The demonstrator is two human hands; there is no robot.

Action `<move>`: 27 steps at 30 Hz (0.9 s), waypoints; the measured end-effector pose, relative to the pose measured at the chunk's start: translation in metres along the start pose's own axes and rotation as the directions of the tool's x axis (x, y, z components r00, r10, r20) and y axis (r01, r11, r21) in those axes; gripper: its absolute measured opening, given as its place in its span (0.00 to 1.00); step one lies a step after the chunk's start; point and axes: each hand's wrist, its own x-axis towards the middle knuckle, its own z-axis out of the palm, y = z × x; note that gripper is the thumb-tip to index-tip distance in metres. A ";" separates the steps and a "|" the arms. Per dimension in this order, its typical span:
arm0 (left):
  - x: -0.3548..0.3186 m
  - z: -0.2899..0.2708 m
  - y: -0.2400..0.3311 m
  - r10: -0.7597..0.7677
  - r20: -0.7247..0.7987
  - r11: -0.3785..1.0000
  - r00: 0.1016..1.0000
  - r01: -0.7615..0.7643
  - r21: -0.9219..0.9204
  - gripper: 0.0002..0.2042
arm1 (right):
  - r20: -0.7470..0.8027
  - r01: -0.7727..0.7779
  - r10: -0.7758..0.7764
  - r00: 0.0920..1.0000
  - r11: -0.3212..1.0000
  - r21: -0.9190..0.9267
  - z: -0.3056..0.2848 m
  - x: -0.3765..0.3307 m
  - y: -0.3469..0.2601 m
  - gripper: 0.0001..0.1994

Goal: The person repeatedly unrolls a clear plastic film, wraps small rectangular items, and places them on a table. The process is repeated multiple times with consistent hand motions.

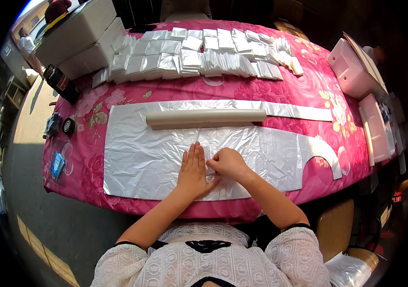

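Observation:
A thin white plastic sheet with strap-like ends at its right lies spread and wrinkled before me, its shape like a disposable apron. My left hand rests flat on it, fingers stretched forward and together, thumb out to the right. Right beside it, my right hand is closed in a pinch against the sheet; whatever is between the fingertips is too small or hidden to make out. Across the sheet's far part lies a long pale beige tube or rod, beyond both hands and touching neither.
Stacks of folded white plastic packets line the table's far side. White foam boxes stand back left, another foam box at right. A dark jar, black tape roll and blue packet sit left on the pink flowered tablecloth.

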 end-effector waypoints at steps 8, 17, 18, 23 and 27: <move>0.002 0.012 -0.005 0.004 -0.023 1.000 1.000 -0.003 0.023 0.50 | -0.117 0.025 -0.042 0.992 0.990 -0.142 0.010 -0.009 0.003 0.20; 0.001 -0.001 0.000 -0.015 0.041 0.995 0.999 0.011 0.100 0.51 | -0.177 -0.020 -0.019 0.984 0.976 -0.215 0.009 -0.018 0.018 0.19; 0.002 -0.002 0.001 -0.018 0.040 0.997 0.999 0.014 0.081 0.51 | -0.174 -0.018 -0.020 0.985 0.977 -0.214 0.007 -0.019 0.015 0.19; 0.001 -0.002 0.001 -0.006 0.026 0.996 1.000 0.004 0.084 0.51 | -0.149 -0.017 -0.023 0.989 0.965 -0.261 0.007 -0.022 0.018 0.16; -0.004 -0.004 0.000 0.050 -0.023 0.992 0.998 -0.047 0.120 0.49 | -0.137 -0.075 0.035 0.990 0.952 -0.297 0.005 -0.022 0.011 0.16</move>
